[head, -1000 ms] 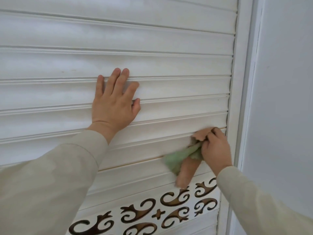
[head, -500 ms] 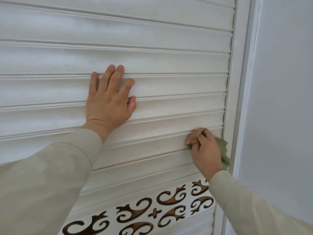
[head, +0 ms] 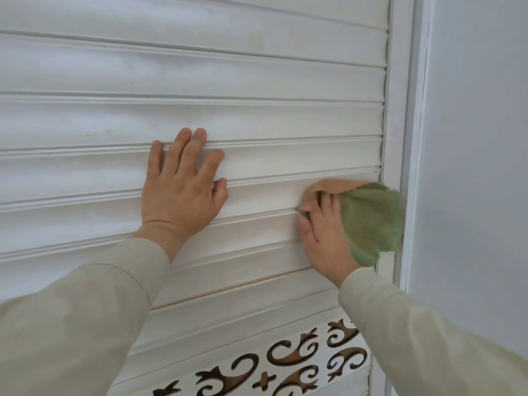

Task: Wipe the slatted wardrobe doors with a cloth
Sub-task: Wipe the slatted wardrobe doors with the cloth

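A white slatted wardrobe door fills the view. My left hand lies flat against the slats in the middle, fingers straight and spread. My right hand grips a green and tan cloth and presses it on a slat close to the door's right frame. The cloth bunches over my fingers and hangs down the right side of the hand, blurred by motion.
Below the slats runs a white panel with brown scroll cut-outs. A plain pale wall stands just right of the door frame. Both beige sleeves reach in from the bottom corners.
My right hand has moved up one slat with the cloth, and the cloth now spreads out to the right of the hand. My left hand has stayed flat on the slats.
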`<state>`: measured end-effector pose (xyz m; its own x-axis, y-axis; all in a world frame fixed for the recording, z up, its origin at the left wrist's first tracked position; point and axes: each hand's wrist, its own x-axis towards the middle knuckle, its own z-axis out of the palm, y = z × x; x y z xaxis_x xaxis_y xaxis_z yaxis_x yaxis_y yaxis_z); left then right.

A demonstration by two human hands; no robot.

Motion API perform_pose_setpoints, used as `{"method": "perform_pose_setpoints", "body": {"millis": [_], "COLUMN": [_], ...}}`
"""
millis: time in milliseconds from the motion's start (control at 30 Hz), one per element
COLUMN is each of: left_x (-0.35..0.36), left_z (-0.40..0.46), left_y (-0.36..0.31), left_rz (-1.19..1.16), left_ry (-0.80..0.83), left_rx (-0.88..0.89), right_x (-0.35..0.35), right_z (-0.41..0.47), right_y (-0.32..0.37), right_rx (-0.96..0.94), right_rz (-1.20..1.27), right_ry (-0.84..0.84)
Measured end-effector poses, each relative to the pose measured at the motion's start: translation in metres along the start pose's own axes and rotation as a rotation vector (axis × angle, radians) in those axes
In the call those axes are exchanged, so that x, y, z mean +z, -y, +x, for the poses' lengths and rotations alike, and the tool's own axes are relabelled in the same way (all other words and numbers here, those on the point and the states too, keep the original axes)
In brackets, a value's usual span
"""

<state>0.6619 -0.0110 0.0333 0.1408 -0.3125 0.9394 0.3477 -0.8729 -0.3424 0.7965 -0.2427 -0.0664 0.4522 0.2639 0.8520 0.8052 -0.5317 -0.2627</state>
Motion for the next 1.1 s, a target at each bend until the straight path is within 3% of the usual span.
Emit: {"method": "perform_pose_setpoints", "body": {"millis": [100, 200, 267, 533, 767, 867, 1000, 1100], "left_x": [0.0, 0.0, 0.0, -0.001, -0.003, -0.004, -0.004, -0.004], "left_z": [0.0, -0.001, 0.001, 0.0, 0.0, -0.001, 0.0, -0.001], "left_y": [0.0, -0.001, 0.0, 0.0, 0.0, 0.0, 0.001, 0.001], "left_rz": [-0.007, -0.006, -0.017, -0.026, -0.037, -0.042, -0.048, -0.052], "left_ry": [-0.003, -0.004, 0.002, -0.002, 0.026, 0.029, 0.029, 0.031], "left_rx": [-0.004, -0.005, -0.004, -0.013, -0.021, -0.02, -0.014, -0.014], "right_x": [-0.006, -0.035, -0.044, 0.005, 0.012, 0.015, 0.007, 0.007], "right_z": [0.011, 0.045, 0.049, -0.044, -0.073, -0.086, -0.079, -0.078], "right_y": [-0.021, -0.05, -0.05, -0.024, -0.049, -0.054, -0.056, -0.064], "right_rx": [0.041, 0.345, 0.426, 0.581, 0.788, 0.783, 0.704, 0.702], "right_rz": [-0.109, 0.124, 0.22, 0.309, 0.4, 0.356, 0.33, 0.252], "right_ry": [0.05, -0.055, -0.073, 0.143, 0.029, 0.001, -0.183, -0.17]}}
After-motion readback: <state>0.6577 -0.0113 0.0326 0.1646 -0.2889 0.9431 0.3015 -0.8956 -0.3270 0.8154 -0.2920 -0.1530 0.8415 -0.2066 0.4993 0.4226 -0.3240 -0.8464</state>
